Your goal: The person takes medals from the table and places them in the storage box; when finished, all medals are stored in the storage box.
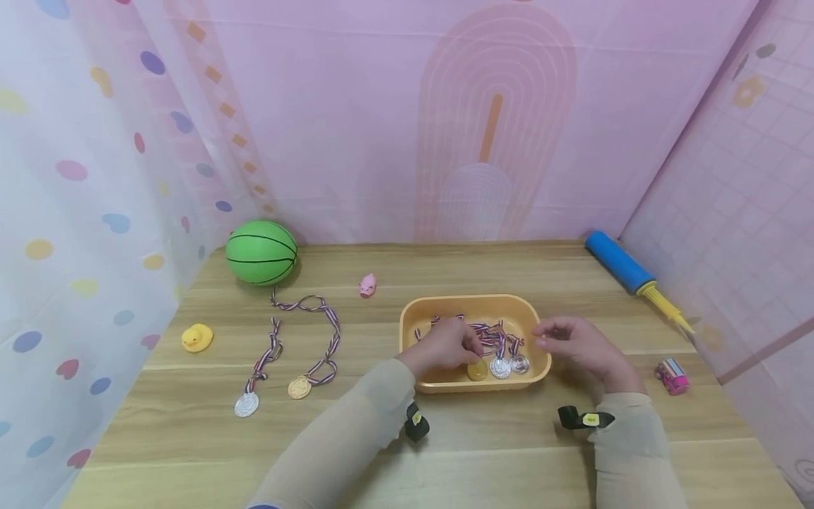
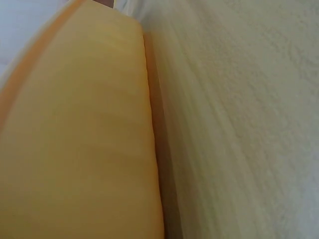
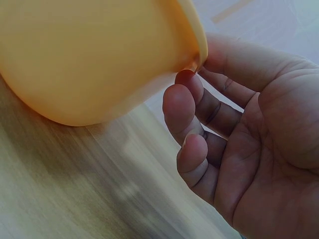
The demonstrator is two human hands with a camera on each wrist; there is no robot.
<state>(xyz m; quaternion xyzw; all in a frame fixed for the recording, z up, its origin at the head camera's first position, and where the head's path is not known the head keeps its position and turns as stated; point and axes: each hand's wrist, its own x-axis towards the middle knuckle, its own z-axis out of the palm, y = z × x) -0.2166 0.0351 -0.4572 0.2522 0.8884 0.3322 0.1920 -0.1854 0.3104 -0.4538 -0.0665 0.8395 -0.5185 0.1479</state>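
Observation:
My left hand (image 1: 448, 344) reaches over the near left side of a yellow-orange plastic basin (image 1: 412, 385). Its fingertips pinch a gold medal (image 1: 478, 370) inside. Beside that medal lie two silver medals (image 1: 500, 367) with striped ribbons (image 1: 490, 336) bunched behind them. On the right side, my right hand (image 1: 581, 346) holds the basin's rim between thumb and fingers; the right wrist view shows this hand (image 3: 249, 124) with its other fingers curled below the rim. Only the basin's outer wall (image 2: 84, 134) and the table appear in the left wrist view.
Left of the basin lie a silver medal (image 1: 246, 404) and a gold medal (image 1: 299, 387) with ribbons. Around them are a yellow duck (image 1: 197, 338), green ball (image 1: 261, 252) and pink pig (image 1: 367, 285). Rightward lie a blue pump (image 1: 620, 261) and a pink toy vehicle (image 1: 672, 376).

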